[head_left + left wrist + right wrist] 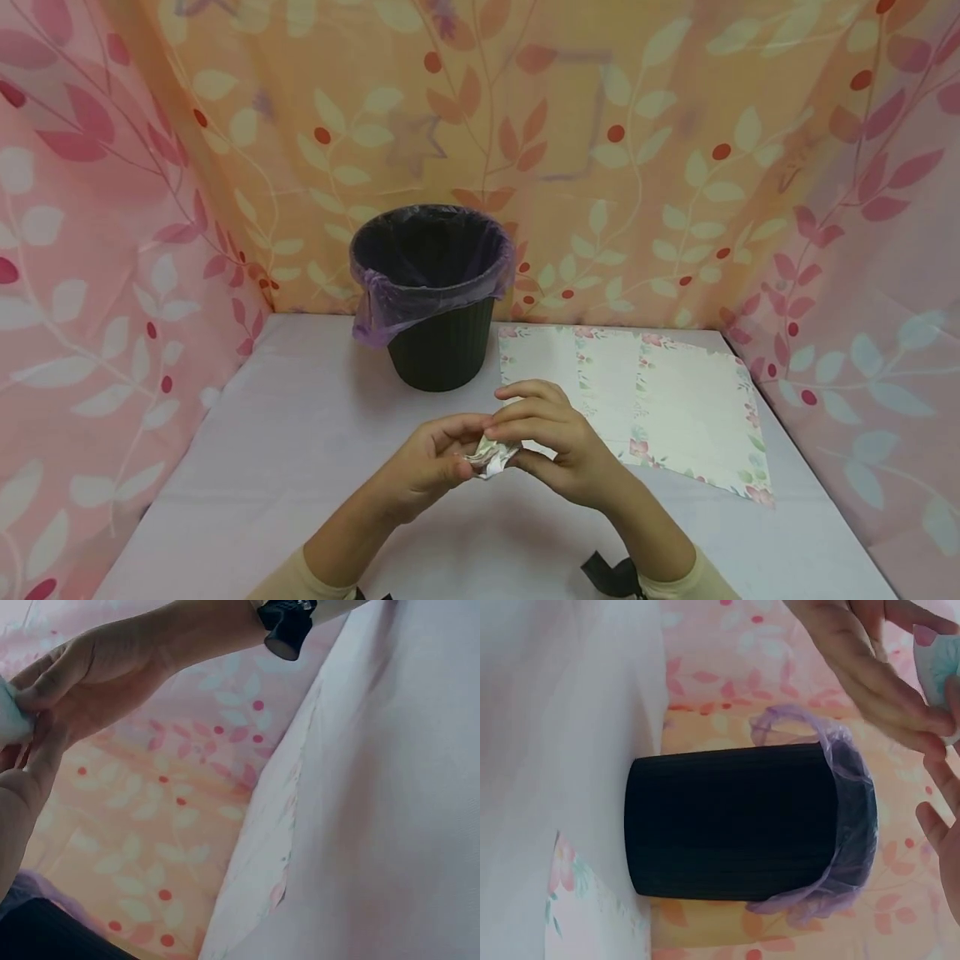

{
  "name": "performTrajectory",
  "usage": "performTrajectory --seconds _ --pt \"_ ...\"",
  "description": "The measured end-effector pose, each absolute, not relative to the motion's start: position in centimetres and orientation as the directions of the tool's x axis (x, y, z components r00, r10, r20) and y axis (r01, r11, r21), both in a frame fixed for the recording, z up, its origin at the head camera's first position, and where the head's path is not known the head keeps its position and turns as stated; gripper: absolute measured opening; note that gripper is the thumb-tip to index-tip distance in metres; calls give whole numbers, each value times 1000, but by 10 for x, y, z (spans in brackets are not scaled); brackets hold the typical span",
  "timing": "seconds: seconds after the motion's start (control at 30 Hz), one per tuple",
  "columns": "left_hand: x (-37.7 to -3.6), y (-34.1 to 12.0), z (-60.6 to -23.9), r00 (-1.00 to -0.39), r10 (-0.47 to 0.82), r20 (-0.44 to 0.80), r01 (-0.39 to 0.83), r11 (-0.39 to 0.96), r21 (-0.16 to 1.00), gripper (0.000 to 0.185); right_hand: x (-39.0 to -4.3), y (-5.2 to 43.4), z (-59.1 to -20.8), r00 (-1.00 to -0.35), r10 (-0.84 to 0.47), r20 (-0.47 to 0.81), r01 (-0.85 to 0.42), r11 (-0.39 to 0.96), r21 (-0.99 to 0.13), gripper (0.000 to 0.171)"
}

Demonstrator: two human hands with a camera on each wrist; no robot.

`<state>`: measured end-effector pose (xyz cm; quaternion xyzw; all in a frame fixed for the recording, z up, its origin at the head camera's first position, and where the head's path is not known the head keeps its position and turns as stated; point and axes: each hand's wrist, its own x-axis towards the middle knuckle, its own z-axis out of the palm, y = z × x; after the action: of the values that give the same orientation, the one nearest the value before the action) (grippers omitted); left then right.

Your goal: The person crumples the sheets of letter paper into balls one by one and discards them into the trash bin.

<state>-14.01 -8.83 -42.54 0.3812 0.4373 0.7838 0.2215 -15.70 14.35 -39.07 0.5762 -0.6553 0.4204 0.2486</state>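
Note:
A small crumpled wad of paper (pixel 495 457), whitish with some printed colour, is held up over the table between both hands. My left hand (pixel 427 468) pinches it from the left, thumb on the near side. From the right, my right hand (pixel 570 442) has its fingertips over the top of the wad and its thumb at the lower edge. In the right wrist view, the paper (pixel 936 667) shows pale green and pink print between the fingers. The left wrist view catches only a bit of the paper (pixel 11 724) at its edge.
Behind the hands stands a dark ribbed bin (pixel 442 346) lined with a purple plastic bag (pixel 386 304). Flower-bordered paper sheets (pixel 697 417) lie on the white table (pixel 285 467) at the right. Leaf-patterned curtains (pixel 555 150) enclose the back and sides.

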Motion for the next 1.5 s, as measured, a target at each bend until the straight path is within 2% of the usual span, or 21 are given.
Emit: performTrajectory --seconds 0.23,0.4,0.47,0.6,0.67,0.77,0.93,1.1,1.27,1.5 --pt "-132 -82 -422 -696 564 444 105 -532 840 34 -154 138 -385 -86 -558 825 -996 68 -58 23" --pt "-130 -81 -423 -775 472 422 184 -469 864 26 -154 133 -388 -61 -552 832 -994 112 1 22" --pt "-131 -83 -422 -804 446 394 188 -438 879 28 -154 132 -391 -115 -533 838 -986 164 -31 33" --pt "-134 -88 -418 -852 398 340 161 -418 894 48 -151 131 -398 -311 -509 803 -945 252 -207 64" --pt "-136 -90 -416 -865 381 327 156 -416 896 61 -149 132 -401 -397 -507 765 -917 261 -303 70" --pt "-138 -92 -416 -867 394 307 138 -402 905 72 -146 130 -405 -471 -484 737 -882 265 -390 72" --pt "-138 -93 -417 -855 458 244 85 -341 936 68 -145 131 -406 -569 -412 711 -821 240 -518 62" --pt "-134 -92 -416 -858 445 255 134 -285 949 58 -141 130 -407 -581 -400 709 -805 156 -572 55" --pt "-130 -88 -417 -871 396 289 169 -311 935 50 -138 127 -410 -571 -383 726 -806 92 -585 46" --pt "-125 -81 -424 -893 262 365 271 -335 902 36 -138 122 -413 -516 -350 782 -841 32 -541 36"
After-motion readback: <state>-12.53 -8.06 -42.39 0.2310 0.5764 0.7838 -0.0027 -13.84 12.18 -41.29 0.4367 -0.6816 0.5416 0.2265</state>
